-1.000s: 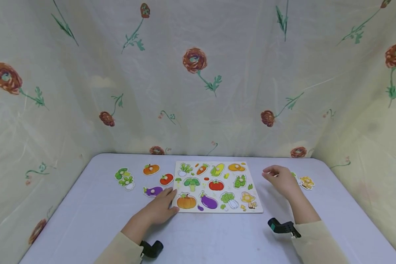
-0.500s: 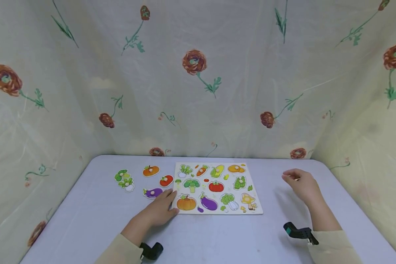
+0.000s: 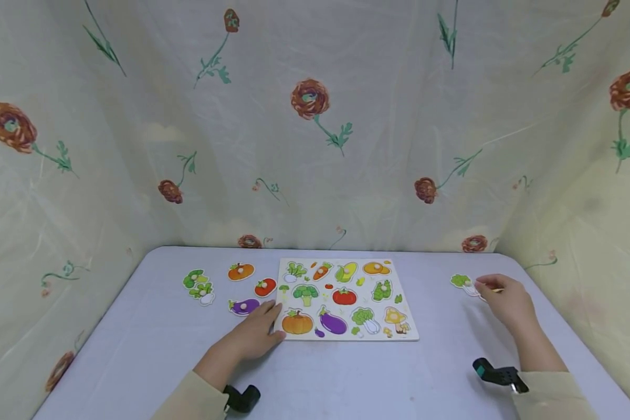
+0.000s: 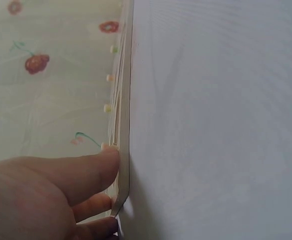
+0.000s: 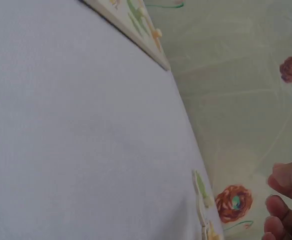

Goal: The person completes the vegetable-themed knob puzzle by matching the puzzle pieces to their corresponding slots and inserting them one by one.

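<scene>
My left hand [image 3: 254, 331] rests against the left edge of a white vegetable puzzle board [image 3: 325, 333], fingers along that side and thumb at the near corner. In the left wrist view the thumb [image 4: 93, 172] lies on the board's edge. My right hand [image 3: 509, 303] hovers at the right, fingers loosely bent, with nothing held. Below its fingertips lie a cabbage puzzle piece [image 3: 462, 282] and a mushroom piece [image 5: 213, 234], mostly hidden by the hand in the head view. The right wrist view shows the fingers apart from both pieces.
Left of the board lie loose knobbed pieces: a pumpkin [image 3: 240, 271], a tomato [image 3: 265, 287], an eggplant [image 3: 244, 307], a broccoli [image 3: 193, 277] and a leafy white vegetable [image 3: 202, 293]. A floral curtain [image 3: 315, 192] stands behind the white table [image 3: 346, 379].
My right hand has moved right, away from the board, past the cabbage piece, which now shows in front of the fingers. The left hand has stayed at the board's edge.
</scene>
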{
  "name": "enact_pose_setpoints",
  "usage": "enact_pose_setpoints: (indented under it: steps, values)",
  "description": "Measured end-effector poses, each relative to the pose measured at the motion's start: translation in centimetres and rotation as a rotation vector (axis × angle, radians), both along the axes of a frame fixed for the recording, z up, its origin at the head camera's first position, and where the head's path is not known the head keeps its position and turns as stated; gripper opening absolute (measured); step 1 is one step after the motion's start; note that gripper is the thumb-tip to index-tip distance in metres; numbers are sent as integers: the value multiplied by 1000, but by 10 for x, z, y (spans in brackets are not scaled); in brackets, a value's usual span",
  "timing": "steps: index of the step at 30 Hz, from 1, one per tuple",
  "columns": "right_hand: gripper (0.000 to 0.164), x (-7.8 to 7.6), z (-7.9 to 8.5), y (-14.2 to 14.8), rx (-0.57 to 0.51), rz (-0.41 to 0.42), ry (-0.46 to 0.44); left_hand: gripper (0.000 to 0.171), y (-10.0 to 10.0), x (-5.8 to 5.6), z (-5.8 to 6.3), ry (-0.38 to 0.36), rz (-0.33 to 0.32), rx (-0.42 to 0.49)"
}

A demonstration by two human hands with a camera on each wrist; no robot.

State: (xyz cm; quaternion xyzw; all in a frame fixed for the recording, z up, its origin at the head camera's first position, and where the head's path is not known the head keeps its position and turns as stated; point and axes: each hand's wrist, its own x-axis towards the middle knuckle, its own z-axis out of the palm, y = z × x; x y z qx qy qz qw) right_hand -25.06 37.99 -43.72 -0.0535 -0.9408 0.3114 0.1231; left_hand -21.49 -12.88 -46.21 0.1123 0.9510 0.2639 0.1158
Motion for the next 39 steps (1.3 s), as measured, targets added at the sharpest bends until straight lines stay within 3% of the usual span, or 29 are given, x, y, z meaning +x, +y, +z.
enact_pose_setpoints:
  steps: [7, 15, 27, 39]
  values:
    - [37, -10, -18, 20, 5, -38, 25, 69, 0, 0, -2, -5, 5, 2]
    - [38, -20, -30, 33, -53, -74, -41, 68, 0, 1, 0, -11, 2, 10]
    - [37, -29, -34, 36, -140, -158, -161, 68, 1, 1, 1, -2, -4, 1]
    - [33, -36, -39, 40, -44, -130, -118, 69, 1, 0, -2, 2, -4, -3]
